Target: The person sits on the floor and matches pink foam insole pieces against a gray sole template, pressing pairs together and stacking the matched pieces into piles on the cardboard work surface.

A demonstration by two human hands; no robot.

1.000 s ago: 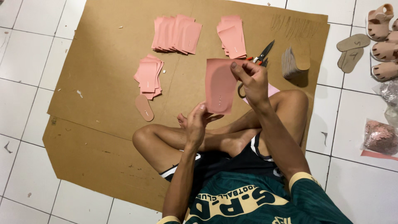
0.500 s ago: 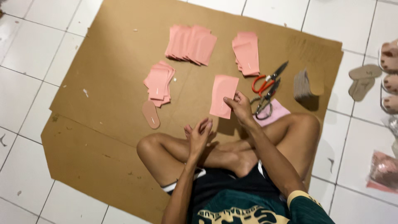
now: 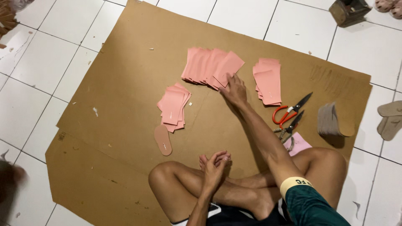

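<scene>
I sit cross-legged on a brown cardboard sheet [image 3: 125, 83]. My right hand [image 3: 234, 90] reaches forward and its fingers rest on the top pink rectangular sheet of a fanned pile [image 3: 211, 67]. My left hand [image 3: 214, 164] lies on my crossed legs, fingers loosely apart, holding nothing. Another pink pile [image 3: 268, 81] lies right of the hand and a third pink pile [image 3: 173, 106] to its left. A pink sole-shaped cutout [image 3: 163, 140] lies below that pile. Red-handled scissors [image 3: 289, 111] and a second pair of scissors [image 3: 289, 127] lie on the cardboard by my right arm.
A stack of tan insoles [image 3: 333, 121] stands at the right on the cardboard. Loose tan soles [image 3: 389, 115] lie on the white tiled floor at the far right. A dark box [image 3: 349, 10] sits at the top right. A pink scrap [image 3: 299, 144] lies by my knee.
My right hand put the scissors down on the cardboard, laid the pink sheet away and reached forward to the fanned pile. The camera view shifted closer.
</scene>
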